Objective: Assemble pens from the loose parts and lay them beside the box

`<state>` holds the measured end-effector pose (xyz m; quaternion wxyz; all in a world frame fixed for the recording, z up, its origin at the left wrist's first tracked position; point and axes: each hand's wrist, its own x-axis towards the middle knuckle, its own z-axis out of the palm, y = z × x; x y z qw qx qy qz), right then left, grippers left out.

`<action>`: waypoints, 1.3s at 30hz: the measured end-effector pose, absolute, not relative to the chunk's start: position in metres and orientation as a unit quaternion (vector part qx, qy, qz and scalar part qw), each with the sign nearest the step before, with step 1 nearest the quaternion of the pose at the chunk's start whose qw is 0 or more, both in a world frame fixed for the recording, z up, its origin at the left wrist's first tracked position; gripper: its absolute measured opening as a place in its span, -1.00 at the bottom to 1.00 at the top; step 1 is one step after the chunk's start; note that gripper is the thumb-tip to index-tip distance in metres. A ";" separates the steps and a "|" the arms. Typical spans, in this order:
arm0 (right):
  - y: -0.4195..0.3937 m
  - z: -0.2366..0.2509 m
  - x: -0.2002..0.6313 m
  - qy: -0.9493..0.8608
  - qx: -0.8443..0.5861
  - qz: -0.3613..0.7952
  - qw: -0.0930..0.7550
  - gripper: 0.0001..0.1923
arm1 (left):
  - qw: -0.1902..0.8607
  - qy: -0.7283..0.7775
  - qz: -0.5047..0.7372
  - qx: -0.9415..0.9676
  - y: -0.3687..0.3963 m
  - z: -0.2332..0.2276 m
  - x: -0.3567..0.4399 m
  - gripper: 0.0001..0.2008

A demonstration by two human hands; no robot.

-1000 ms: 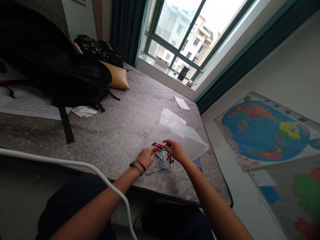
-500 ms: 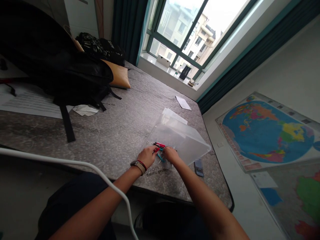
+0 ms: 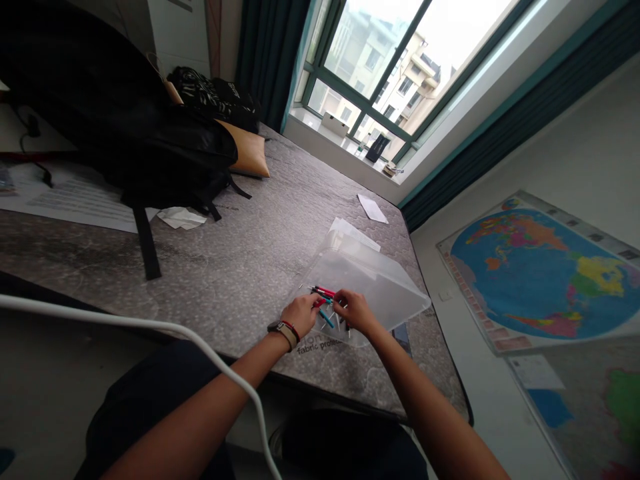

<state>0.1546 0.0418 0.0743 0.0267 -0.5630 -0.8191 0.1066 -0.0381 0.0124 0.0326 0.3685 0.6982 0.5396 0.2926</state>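
Observation:
A translucent plastic box (image 3: pixel 395 293) lies tipped on its side at the front of the mattress. At its near side several pens are scattered, among them a red pen (image 3: pixel 326 292) and a teal pen (image 3: pixel 327 319), with white slim pieces between them. My left hand (image 3: pixel 300 313), wearing a watch and a red band, is closed on a small red pen part (image 3: pixel 319 303). Just right of it, my right hand (image 3: pixel 354 309) has its fingertips pinched together over the pens. What sits in that pinch is too small to make out.
A dark phone (image 3: pixel 401 337) lies partly behind the box. Sheets of paper (image 3: pixel 373 209) rest farther back on the grey mattress (image 3: pixel 250 260). A black backpack (image 3: pixel 165 140) stands at left. A white cable or tube (image 3: pixel 200 343) crosses in front of my left arm.
My right hand has lifted slightly and moved right, uncovering more of the pens. My left hand keeps its place by them. The whole view has shifted a little.

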 end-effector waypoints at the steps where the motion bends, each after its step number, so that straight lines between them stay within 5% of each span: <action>1: 0.038 0.081 0.152 -0.831 -0.537 0.124 0.068 -0.90 | 0.371 0.541 0.289 0.698 0.012 0.033 -0.037 -0.75; 4: 0.030 0.097 0.143 -0.863 -0.471 0.144 0.112 -0.92 | 0.374 0.539 0.283 0.700 0.010 0.032 -0.035 -0.73; 11: 0.029 0.113 0.129 -0.887 -0.429 0.155 0.066 -0.80 | 0.347 0.525 0.285 0.723 0.007 0.031 -0.036 -0.75; 16: 0.031 0.115 0.150 -0.843 -0.511 0.147 0.080 -0.65 | 0.356 0.527 0.295 0.713 0.009 0.033 -0.039 -0.75; 22: 0.028 0.063 0.170 -0.813 -0.563 0.062 -0.134 -0.73 | 0.388 0.535 0.291 0.692 0.010 0.037 -0.037 -0.75; 39: 0.056 0.027 0.160 -0.886 -0.399 0.045 -0.233 -0.70 | 0.370 0.541 0.277 0.703 0.011 0.031 -0.038 -0.74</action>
